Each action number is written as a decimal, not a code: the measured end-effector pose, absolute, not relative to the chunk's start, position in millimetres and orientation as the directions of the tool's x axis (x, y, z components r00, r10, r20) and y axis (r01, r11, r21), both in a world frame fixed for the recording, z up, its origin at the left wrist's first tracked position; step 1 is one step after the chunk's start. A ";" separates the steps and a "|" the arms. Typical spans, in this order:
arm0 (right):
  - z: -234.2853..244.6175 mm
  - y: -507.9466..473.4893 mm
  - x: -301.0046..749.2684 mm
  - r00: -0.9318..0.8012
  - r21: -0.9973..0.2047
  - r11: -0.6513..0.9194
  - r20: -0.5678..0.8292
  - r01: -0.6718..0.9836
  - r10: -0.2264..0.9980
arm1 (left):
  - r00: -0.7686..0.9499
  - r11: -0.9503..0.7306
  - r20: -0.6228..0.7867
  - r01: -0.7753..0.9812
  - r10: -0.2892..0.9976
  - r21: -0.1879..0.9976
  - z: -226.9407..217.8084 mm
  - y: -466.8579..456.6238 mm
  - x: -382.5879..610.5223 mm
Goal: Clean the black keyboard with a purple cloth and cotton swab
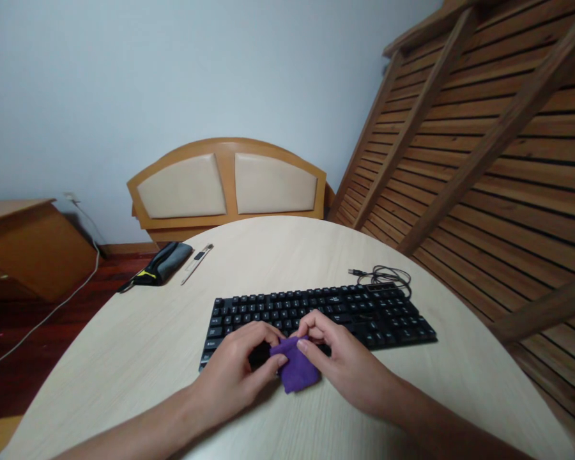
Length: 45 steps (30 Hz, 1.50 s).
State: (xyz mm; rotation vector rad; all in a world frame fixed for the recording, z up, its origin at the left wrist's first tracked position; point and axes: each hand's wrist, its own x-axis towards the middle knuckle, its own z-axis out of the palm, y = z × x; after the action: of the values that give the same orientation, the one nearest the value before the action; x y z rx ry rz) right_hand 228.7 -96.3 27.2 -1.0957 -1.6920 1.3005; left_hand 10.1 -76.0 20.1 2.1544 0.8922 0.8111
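Observation:
A black keyboard [316, 313] lies across the middle of a round pale wooden table [138, 345]. At its near edge, both my hands pinch a small purple lump [296, 368], soft like putty or cloth. My left hand [237, 377] grips the lump's left side with thumb and fingers curled. My right hand [340, 361] holds its right side, fingertips pressed on the top. The lump rests on the table and touches the keyboard's front edge.
The keyboard's coiled black USB cable [383, 276] lies behind it on the right. A grey pouch [165, 263] and a thin pen-like tool [197, 263] sit at the table's far left edge. A wooden headboard [227, 185] and slatted bed frame [483, 147] lean against the wall behind.

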 end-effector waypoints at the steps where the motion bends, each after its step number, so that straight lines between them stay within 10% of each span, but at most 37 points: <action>1: 25.2 -96.3 228.1 -0.384 -0.978 0.116 0.041 0.175 0.922 | 0.552 -0.513 0.264 0.362 0.791 0.779 20.1 -76.5 10.9; 10: 19.4 -94.7 229.8 -0.352 -0.914 0.285 0.176 0.287 0.919 | 0.446 -0.478 0.282 0.422 0.849 0.771 26.8 -72.7 6.2; 15: 26.1 -82.8 254.0 -0.450 -0.558 0.533 0.292 0.637 0.844 | 0.423 -0.740 0.617 0.490 0.663 0.460 31.2 -34.9 -28.7; 20: 15.3 -70.0 268.4 -0.546 -0.393 0.564 0.168 0.727 0.821 | 0.660 -0.791 0.436 0.521 0.611 0.320 24.5 -5.7 -51.4; 35: 5.2 -55.5 274.8 -0.484 -0.347 0.504 0.150 0.791 0.862 | 0.800 -0.859 0.333 0.508 0.499 0.066 43.9 1.8 -66.8; 45: 1.6 -52.2 283.1 -0.465 -0.340 0.500 0.183 0.797 0.866 | 0.752 -0.841 0.378 0.499 0.540 0.208 23.9 8.8 -66.7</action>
State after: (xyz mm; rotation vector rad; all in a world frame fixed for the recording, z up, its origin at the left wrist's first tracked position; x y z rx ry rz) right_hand 283.1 -52.2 1.6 -1.3923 -2.4175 0.2957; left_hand -66.7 8.8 23.9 2.8520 0.8473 0.6596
